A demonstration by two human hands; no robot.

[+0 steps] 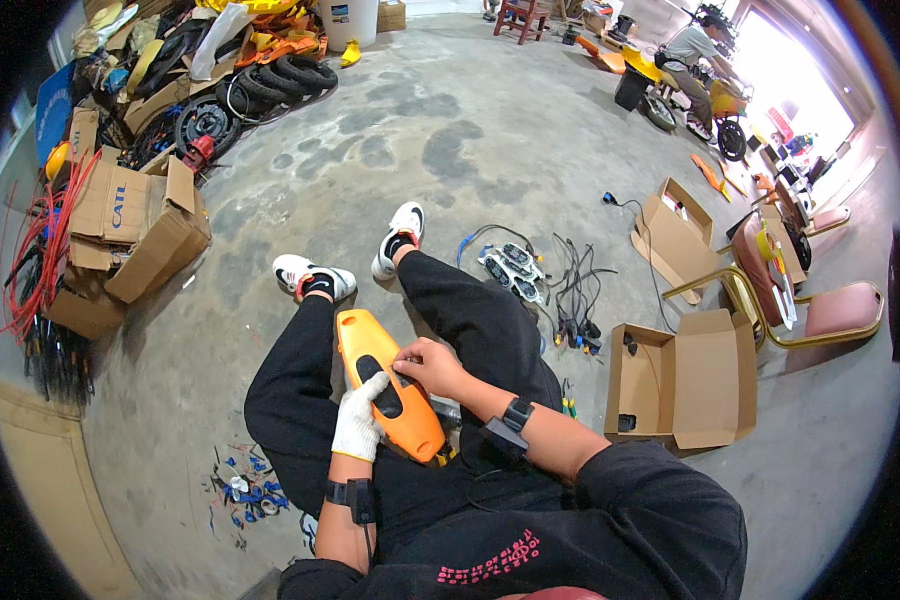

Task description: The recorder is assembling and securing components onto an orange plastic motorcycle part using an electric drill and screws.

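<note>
A long orange plastic casing (416, 428) with rounded ends lies tilted over my lap. Set into its middle is a dark oval part (386, 402). My left hand (356, 420), in a white knitted glove, grips the casing by its left side, with the thumb over the dark part. My bare right hand (433, 368) is at the casing's right edge, its thumb and fingers pinched together at the dark part. Whatever lies between those fingertips is too small to make out. Both wrists wear black straps with small dark boxes.
Cables (576, 300) and a white-and-black part (513, 270) lie on the floor to the right, near an open cardboard box (715, 380) and a chair (840, 312). Blue scraps (255, 490) lie at left. Boxes (135, 225) and tyres (295, 75) are piled far left. Another person (692, 60) works far right.
</note>
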